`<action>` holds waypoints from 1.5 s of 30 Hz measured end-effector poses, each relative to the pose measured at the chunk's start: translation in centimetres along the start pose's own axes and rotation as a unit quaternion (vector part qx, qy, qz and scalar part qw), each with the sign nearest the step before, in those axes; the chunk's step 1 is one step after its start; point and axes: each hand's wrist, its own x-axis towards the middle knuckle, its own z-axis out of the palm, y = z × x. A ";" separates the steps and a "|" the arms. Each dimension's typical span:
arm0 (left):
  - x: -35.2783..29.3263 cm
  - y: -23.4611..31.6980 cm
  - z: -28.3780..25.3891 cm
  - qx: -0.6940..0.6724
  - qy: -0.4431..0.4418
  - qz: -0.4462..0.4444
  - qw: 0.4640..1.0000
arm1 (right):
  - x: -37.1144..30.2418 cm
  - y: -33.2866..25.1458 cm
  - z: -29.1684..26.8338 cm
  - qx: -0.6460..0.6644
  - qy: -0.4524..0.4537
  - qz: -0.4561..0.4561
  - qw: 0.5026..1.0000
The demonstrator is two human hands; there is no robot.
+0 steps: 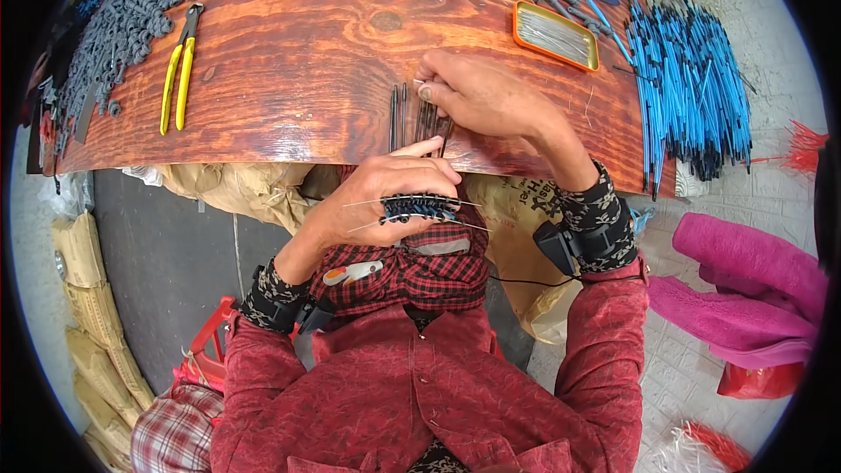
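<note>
My left hand [377,188] is closed around a bundle of thin black and blue rods [419,208], their ends packed in rows. Thin straight wires [473,226] stick out on both sides of the bundle. Beyond it, several dark slim rods [399,114] lie side by side at the table's near edge, with a left fingertip stretched toward them. Over these rods, the fingers of my right hand [482,96] are pinched together. Whatever sits between those fingertips is too small to make out.
Yellow-handled pliers [182,70] lie left on the wooden table [289,52]. Grey plastic fittings [131,13] are heaped along its far and left sides. An orange-rimmed tin [554,35] holds thin wires. Blue rods with black ends [692,88] are piled right. Scissors-like orange-and-white handles [352,272] rest on my lap.
</note>
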 end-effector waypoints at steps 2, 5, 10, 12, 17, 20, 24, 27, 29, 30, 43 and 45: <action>0.0 -0.2 -0.2 0.018 -0.027 0.033 0.999 | 0.1 -0.4 0.4 -0.010 0.011 0.004 1.000; -0.1 -0.4 -0.2 0.033 -0.031 0.038 0.998 | 0.1 -1.2 1.0 -0.012 0.031 0.024 0.999; -0.2 -0.6 0.0 0.034 -0.030 0.043 0.998 | 0.5 -0.9 1.7 -0.003 0.054 -0.013 0.998; -0.2 -0.7 0.0 0.035 -0.031 0.049 0.998 | 0.8 -0.9 1.8 0.041 0.039 -0.013 0.998; -0.3 -0.1 0.7 0.032 0.005 0.021 0.999 | 1.3 -0.1 2.4 0.092 0.050 -0.011 0.994; -0.2 0.4 0.9 0.032 -0.008 0.021 0.999 | 1.0 -0.8 2.5 0.092 0.048 0.011 0.995; -0.3 0.7 1.2 0.035 -0.020 0.033 0.999 | 1.0 -1.4 2.9 0.091 0.045 0.032 0.994; -0.4 1.1 1.5 0.032 -0.031 0.036 0.998 | 0.6 -1.2 3.3 0.157 0.045 0.005 0.987; -0.3 1.9 1.7 0.019 -0.052 0.027 0.998 | 0.2 -0.9 3.5 0.154 0.041 0.001 0.987; -0.5 1.8 1.9 0.020 -0.053 0.023 0.998 | 0.1 -1.4 3.4 0.151 0.035 -0.006 0.988; -3.4 5.3 5.2 0.061 -0.056 0.079 0.993 | -5.6 -3.3 4.3 0.291 0.011 -0.015 0.957; -4.1 7.6 6.6 0.063 -0.040 0.079 0.994 | -7.3 -4.8 4.0 0.302 -0.014 0.000 0.953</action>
